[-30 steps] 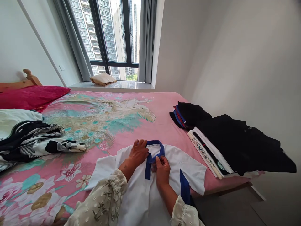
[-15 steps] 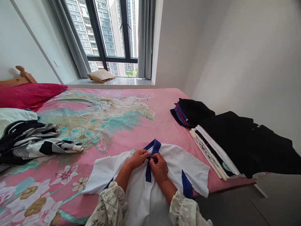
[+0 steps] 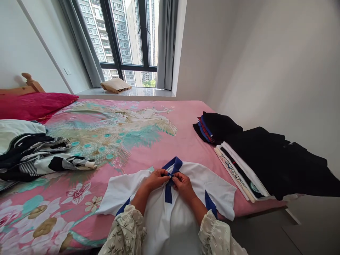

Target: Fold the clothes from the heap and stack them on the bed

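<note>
A white polo shirt (image 3: 170, 219) with a blue collar (image 3: 174, 163) and blue placket lies flat on the near edge of the pink bed (image 3: 186, 141). My left hand (image 3: 156, 178) and my right hand (image 3: 183, 184) meet at the top of the placket, just below the collar. Each hand pinches one side of the blue placket, fingertips almost touching. The collar is drawn together into a point above my hands. Blue stripes show under both short sleeves.
Folded clothes, black on top of white, are stacked at the bed's right edge (image 3: 255, 159). A crumpled black-and-white striped heap (image 3: 37, 159) lies at the left, next to a red pillow (image 3: 32, 105). A tan bag (image 3: 115, 85) rests on the window sill.
A second ago the collar lay open with my hands apart on it. Both hands have since come together at the placket, and the collar has been drawn into a point.
</note>
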Demonstrator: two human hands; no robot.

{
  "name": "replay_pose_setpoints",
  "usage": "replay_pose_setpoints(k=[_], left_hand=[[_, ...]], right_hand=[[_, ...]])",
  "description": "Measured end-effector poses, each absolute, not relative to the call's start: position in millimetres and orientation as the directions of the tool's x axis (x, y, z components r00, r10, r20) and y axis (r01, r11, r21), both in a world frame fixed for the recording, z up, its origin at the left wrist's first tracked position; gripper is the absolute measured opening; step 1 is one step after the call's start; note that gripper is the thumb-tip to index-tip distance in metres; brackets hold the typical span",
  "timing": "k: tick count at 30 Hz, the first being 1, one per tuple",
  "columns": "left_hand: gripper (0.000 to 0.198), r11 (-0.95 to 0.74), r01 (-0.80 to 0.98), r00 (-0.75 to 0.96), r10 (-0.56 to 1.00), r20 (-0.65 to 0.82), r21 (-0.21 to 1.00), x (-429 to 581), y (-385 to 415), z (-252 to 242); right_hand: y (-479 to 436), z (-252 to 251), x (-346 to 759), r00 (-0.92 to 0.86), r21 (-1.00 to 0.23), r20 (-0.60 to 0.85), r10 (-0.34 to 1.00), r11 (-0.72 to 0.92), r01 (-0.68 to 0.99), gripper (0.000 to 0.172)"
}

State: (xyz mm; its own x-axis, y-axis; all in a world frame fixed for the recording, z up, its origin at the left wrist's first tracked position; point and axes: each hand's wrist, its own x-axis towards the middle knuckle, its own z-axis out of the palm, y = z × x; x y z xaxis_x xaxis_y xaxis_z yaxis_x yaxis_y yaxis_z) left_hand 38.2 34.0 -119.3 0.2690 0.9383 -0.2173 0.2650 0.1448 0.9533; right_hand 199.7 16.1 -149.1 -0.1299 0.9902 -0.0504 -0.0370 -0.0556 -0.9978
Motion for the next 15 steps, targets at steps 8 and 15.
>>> replay_pose_setpoints(k=[8, 15], left_hand=[[0.026, 0.174, 0.244, 0.260, 0.936, -0.237, 0.954, 38.1, 34.3, -120.7], [0.020, 0.157, 0.265, 0.303, 0.923, -0.237, 0.951, 38.1, 36.8, -121.8]], right_hand=[[20.6, -148.4, 206.0, -0.219, -0.986, -0.103, 0.970, -0.128, -0.104, 0.032], [25.7, -149.0, 202.3, -0.224, -0.988, -0.136, 0.965, -0.148, -0.038, 0.029]])
